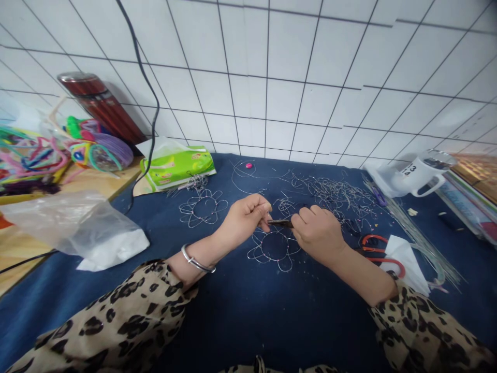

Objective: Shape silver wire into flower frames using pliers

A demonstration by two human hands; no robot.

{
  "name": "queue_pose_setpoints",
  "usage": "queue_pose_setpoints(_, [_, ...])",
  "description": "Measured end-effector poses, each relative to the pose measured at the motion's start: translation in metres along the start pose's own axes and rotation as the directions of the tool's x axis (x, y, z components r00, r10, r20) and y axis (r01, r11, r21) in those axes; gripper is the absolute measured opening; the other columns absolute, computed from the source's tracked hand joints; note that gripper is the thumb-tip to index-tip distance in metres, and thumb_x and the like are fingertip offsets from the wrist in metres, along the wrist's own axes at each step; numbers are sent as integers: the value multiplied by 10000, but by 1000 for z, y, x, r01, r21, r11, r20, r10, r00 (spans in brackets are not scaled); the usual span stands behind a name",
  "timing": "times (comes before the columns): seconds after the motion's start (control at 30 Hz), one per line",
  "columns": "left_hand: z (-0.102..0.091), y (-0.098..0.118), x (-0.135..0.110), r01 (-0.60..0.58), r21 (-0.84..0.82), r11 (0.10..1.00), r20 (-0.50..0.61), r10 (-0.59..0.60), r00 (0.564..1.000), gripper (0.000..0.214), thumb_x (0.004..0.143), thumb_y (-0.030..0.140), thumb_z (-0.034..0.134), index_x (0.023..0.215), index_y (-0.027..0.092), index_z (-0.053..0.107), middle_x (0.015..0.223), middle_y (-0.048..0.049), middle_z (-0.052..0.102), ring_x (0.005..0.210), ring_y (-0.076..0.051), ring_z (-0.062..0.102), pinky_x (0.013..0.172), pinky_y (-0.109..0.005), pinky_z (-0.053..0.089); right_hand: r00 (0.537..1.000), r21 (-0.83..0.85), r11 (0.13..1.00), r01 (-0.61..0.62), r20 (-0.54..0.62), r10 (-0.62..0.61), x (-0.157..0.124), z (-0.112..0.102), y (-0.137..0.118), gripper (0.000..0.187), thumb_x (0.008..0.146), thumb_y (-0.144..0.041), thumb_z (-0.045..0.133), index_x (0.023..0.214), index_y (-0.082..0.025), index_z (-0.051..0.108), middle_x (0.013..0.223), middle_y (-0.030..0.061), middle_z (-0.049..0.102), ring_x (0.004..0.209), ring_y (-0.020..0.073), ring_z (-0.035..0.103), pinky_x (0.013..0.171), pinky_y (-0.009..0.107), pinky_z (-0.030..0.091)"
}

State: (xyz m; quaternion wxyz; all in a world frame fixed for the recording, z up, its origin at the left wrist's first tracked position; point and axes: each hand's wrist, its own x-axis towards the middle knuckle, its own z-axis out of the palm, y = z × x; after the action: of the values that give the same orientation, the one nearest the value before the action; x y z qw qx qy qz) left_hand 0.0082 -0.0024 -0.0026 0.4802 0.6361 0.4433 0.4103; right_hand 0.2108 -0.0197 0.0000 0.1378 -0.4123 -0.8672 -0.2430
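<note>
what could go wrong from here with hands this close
The dark tool in the right hand might pinch the left hand, as its tip is right by those fingers. The wire flower below could bend if a hand presses down, or perhaps snag on the loose wire nearby.

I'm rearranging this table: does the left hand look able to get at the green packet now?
Probably yes: only low wirework lies between the left hand and the green packet, though that hand is busy beside the dark tool.
</note>
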Motion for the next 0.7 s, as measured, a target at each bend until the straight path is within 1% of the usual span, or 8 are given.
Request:
queue_pose_setpoints(0.17, [0,5,-1,-5,47,999,-11,5,1000,161,879,264,441,772,164,509,663,7,608,518,-84,613,545,-214,489,1000,25,1000,-8,12,8,0,3,0,192,861,-237,453,682,-185,499,661,28,484,664,163,334,571,323,156])
queue_pose_setpoints(0.23, [-1,6,-2,-38,86,996,-12,39,999,172,886,270,433,779,164,515,654,7,611,528,-83,610,557,-215,489,1000,37,999,-21,22,21,0,4,0,196,862,-246,453,682,-186,501,659,27,484,657,161,333,567,320,156])
queue_pose_setpoints(0.33, [-2,8,-4,-116,165,979,-7,119,993,194,899,280,424,787,165,533,628,7,610,549,-83,604,594,-223,488,998,52,998,-42,37,41,0,3,0,209,866,-259,449,676,-187,499,657,23,483,646,157,330,561,313,157])
queue_pose_setpoints(0.4, [-2,8,-4,-134,172,976,-7,137,991,195,901,283,422,792,165,533,633,6,612,549,-82,602,594,-223,484,999,45,998,-43,29,42,1,1,0,216,869,-264,445,674,-187,499,658,22,481,645,156,327,563,312,159])
queue_pose_setpoints(0.57, [-3,8,-2,-57,95,994,12,56,998,182,895,273,425,775,164,507,640,14,599,516,-75,604,561,-216,474,1000,20,1000,-8,-27,9,2,-3,1,214,864,-263,454,673,-184,509,660,25,474,669,160,328,587,318,175])
queue_pose_setpoints(0.7, [-3,6,0,-12,57,998,26,10,1000,147,882,268,436,794,170,501,667,9,610,505,-79,607,527,-212,466,1000,33,999,9,-23,-8,3,-4,2,215,861,-284,462,680,-182,519,676,29,483,688,162,334,606,318,191])
